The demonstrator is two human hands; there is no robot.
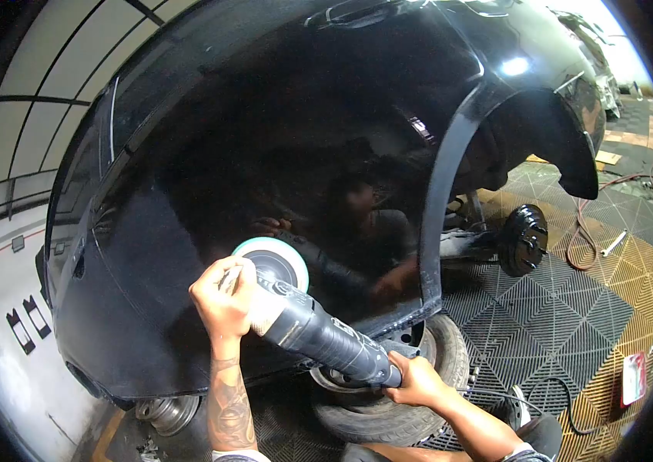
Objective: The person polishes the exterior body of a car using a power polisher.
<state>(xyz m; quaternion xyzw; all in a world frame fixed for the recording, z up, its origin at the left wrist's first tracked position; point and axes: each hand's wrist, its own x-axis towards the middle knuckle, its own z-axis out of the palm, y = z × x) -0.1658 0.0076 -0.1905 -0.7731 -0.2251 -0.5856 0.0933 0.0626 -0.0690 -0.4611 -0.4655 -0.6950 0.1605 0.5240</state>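
Note:
A black rotary polisher [326, 335] slants across the middle of the view, held in both hands. My left hand [224, 296] is closed around its front end, just behind the round pad. My right hand [416, 379] is wrapped around the rear end of the body, near the cord. The polishing pad [289, 258], white with a pale green rim, faces the glossy black car panel [288, 185]; whether it touches or spins I cannot tell. The panel mirrors a person and the polisher.
Below the panel a tyre [453, 354] lies on the floor, with a bare wheel rim [169, 416] farther left. The wheel arch [450, 169] exposes a black hub [525, 240]. A red hose [581, 242] and a dark cable [569, 400] cross the ribbed floor tiles [542, 316].

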